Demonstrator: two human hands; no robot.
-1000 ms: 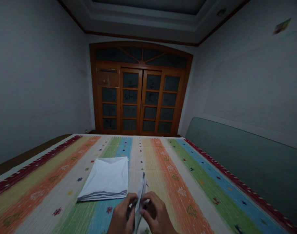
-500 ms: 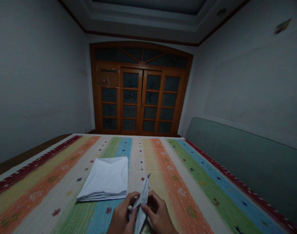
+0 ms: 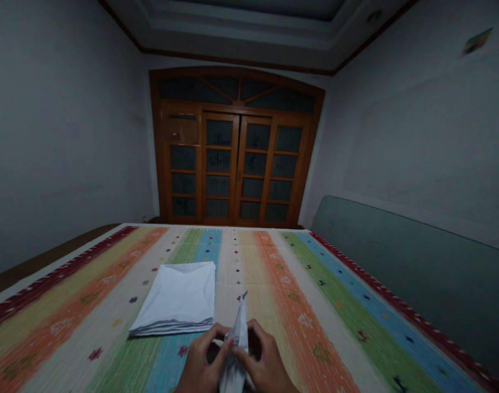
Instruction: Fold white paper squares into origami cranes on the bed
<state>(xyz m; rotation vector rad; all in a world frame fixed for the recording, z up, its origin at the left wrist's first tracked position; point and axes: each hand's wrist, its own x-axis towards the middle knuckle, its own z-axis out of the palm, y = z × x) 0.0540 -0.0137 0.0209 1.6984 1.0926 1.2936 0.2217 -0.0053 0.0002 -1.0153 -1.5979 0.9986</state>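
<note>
A folded piece of white paper, narrow and pointed at its far tip, stands between my two hands just over the near part of the striped cloth. My left hand pinches it from the left, thumb and fingers closed on the folds. From the right, my right hand grips it too, its thumb pressed on the near side close to the left thumb. The lower end of the paper runs down out of the picture. Beyond my left hand lies a stack of white paper squares, flat on the cloth.
A multicoloured striped cloth covers the table. Along the right side stands a pale green board against the wall. Wooden doors with glass panes close off the far end, and a dark wooden edge shows at left.
The folded paper has turned more upright, its tip swinging slightly left. Both thumbs have moved closer together on its near side. The paper stack stays where it was.
</note>
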